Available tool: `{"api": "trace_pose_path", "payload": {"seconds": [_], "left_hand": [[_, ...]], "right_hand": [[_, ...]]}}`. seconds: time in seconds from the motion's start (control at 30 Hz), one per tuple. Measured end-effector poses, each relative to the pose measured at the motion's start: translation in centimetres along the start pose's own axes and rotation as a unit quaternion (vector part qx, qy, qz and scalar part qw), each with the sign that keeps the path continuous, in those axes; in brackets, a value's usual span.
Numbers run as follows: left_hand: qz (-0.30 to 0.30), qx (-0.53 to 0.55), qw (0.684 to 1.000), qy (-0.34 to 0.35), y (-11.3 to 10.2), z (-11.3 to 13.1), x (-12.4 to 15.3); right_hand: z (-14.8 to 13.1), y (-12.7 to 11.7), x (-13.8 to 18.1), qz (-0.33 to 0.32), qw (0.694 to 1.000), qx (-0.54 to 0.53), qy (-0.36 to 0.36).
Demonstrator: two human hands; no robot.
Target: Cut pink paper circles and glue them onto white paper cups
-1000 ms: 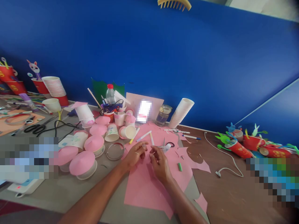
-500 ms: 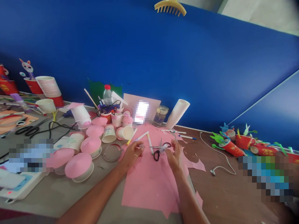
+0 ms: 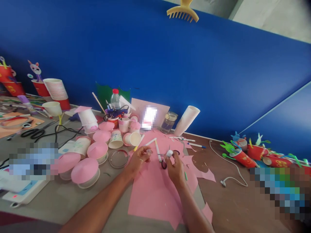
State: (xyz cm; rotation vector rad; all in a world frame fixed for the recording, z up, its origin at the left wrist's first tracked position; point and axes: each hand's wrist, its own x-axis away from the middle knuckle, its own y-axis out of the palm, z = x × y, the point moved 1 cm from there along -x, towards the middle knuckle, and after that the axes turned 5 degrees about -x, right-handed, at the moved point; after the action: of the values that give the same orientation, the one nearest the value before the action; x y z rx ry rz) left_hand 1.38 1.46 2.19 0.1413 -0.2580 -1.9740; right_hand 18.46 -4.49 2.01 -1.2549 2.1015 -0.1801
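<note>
My left hand (image 3: 139,159) rests on the pink paper sheet (image 3: 155,191), fingers pinched on a small pale piece I cannot make out. My right hand (image 3: 174,165) is closed round a small white glue bottle (image 3: 169,153), held tip-up just above the sheet. Black-handled scissors (image 3: 164,162) lie on the pink paper right beside my right hand, partly hidden by it. A white marker (image 3: 157,151) lies between the two hands.
Pink-topped paper cups (image 3: 85,171) and a clear round lid (image 3: 119,158) crowd the left. A stack of white cups (image 3: 187,120), a glass jar (image 3: 168,122) and a water bottle (image 3: 115,98) stand at the blue wall. A white cable (image 3: 228,176) and red decorated cups (image 3: 243,157) lie right.
My right hand left the left hand, reached right toward the scissors, and now has come back holding the white glue bottle raised. My left hand has stayed in place.
</note>
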Motion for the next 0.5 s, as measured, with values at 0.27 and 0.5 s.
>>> {"api": "trace_pose_path", "payload": {"seconds": [0.27,0.5], "left_hand": [[-0.042,0.147,0.987,-0.05,0.3,0.7,0.4],[-0.075,0.162,0.983,-0.045,0.6,1.0,0.6]], "right_hand": [[-3.2,2.3,1.8,-0.095,0.991,-0.042,-0.086],[-2.7,2.2,1.7,-0.104,0.99,-0.04,-0.086]]}}
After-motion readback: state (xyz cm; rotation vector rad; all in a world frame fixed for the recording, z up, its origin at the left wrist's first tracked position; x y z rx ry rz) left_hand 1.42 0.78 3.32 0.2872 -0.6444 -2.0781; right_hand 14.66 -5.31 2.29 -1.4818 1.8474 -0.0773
